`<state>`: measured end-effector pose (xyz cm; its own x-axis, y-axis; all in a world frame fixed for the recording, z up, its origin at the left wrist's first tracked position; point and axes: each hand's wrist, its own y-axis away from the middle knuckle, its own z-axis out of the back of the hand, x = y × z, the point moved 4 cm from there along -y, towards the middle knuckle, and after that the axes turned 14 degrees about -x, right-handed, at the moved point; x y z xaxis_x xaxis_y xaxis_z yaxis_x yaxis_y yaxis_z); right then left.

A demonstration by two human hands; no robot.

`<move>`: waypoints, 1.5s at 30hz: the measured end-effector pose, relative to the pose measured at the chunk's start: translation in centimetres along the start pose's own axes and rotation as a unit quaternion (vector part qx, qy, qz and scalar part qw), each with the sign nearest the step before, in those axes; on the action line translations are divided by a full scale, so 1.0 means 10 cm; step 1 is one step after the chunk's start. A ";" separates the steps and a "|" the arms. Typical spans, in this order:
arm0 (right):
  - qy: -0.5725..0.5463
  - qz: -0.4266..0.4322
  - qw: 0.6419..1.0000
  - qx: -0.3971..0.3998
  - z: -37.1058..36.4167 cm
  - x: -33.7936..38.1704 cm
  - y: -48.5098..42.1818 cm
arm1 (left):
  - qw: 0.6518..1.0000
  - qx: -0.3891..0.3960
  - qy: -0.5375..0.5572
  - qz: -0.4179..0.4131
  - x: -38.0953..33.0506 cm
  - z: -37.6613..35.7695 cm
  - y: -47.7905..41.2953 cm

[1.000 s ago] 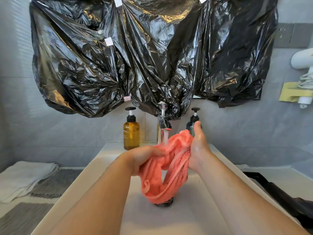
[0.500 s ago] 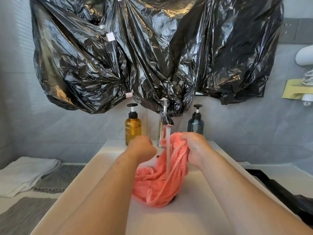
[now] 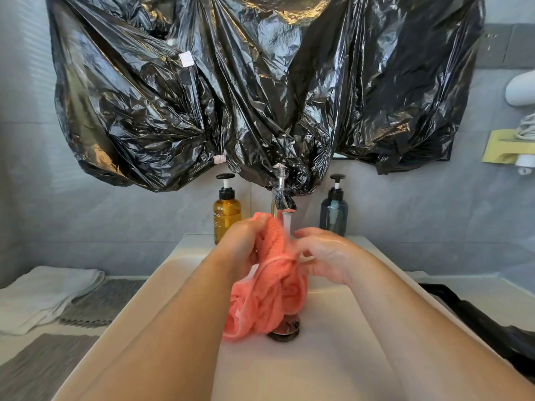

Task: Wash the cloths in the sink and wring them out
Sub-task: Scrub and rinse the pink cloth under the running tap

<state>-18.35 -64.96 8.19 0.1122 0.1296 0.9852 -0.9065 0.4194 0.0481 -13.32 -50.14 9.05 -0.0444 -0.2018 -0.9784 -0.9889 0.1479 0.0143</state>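
White sink lower centre, grey wall, black plastic up top. Cloth dangles over the drain; left hand clenches it, right hand pinches its edge. Amber bottle reads "POO".

Round metal drain half covered by coral-pink terry cloth, left hand with fingertips buried in its folds, amber pump bottle label too small to read, white wall appliance cut by right edge, crinkled black plastic sheeting cropped at top
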 end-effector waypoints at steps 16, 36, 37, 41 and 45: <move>0.216 0.138 0.963 -0.087 0.07 0.05 -0.05 | 0.859 -0.265 -0.422 -0.112 -0.13 0.48 -0.24; 0.040 -0.005 0.987 0.156 -0.25 -0.28 0.01 | 0.969 -0.107 0.193 0.112 0.11 0.06 -0.18; 0.031 -0.017 0.988 0.148 -0.26 -0.29 -0.01 | 0.962 -0.118 0.213 0.124 0.12 0.08 -0.19; -0.099 -0.028 0.990 0.097 -0.20 -0.17 -0.04 | 0.948 -0.169 0.245 0.115 0.11 0.14 -0.22; -0.194 -0.066 0.977 0.057 -0.12 -0.13 0.00 | 0.964 -0.140 0.200 0.107 0.11 0.12 -0.20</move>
<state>-17.99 -64.05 6.75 0.0880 -0.2779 0.9566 -0.9368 0.3032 0.1743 -11.22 -49.50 7.71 -0.2469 -0.5615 -0.7898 -0.9481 -0.0286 0.3168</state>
